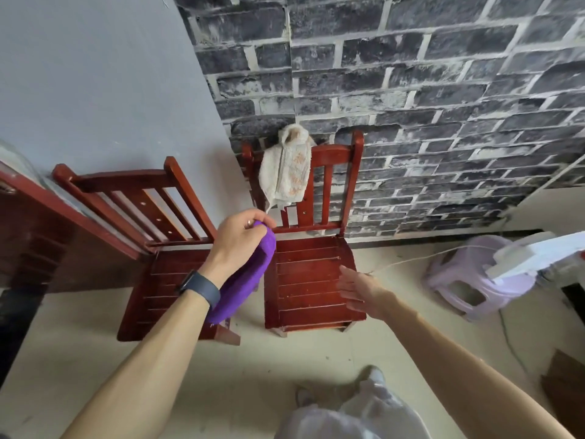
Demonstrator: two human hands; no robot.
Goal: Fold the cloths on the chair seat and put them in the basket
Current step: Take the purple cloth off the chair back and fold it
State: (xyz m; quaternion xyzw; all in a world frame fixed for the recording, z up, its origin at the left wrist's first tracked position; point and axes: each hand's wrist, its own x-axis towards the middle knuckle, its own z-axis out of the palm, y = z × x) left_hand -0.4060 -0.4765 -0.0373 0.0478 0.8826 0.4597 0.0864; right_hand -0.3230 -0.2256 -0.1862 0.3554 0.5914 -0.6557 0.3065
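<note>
Left hand (pixel 240 237) grips the purple cloth (pixel 245 277) at its upper end, with the fingers curled round the bunched fabric. From the grip, the cloth hangs down and back beneath the left wrist. Its lower end lies beside the forearm, in line with the gap between the two chairs. Right hand (pixel 357 289) holds nothing: the fingers are straight and close together, palm turned toward the left, over the right edge of the right chair's seat. Contact with the seat cannot be determined.

Surroundings:

1. Brick-pattern wall (pixel 411 74): dark grey, behind the right chair. It adjoins a plain grey wall (pixel 95 74) on the left.
2. Floor (pixel 253 359): pale.
3. Right chair (pixel 304 274): red-brown wood with a slatted seat, its back against the brick-pattern wall.
4. Left chair (pixel 126 185): same wood and build, angled, just beside the right chair.
5. Lilac stool (pixel 474 280): plastic, on the floor to the right of the right chair, apart from it.
6. Pale cloth (pixel 285 172): draped over the top rail of the right chair's back, hanging down the front of the slats.
7. Dark wristband (pixel 199 288): on the left wrist, touching the purple cloth.
</note>
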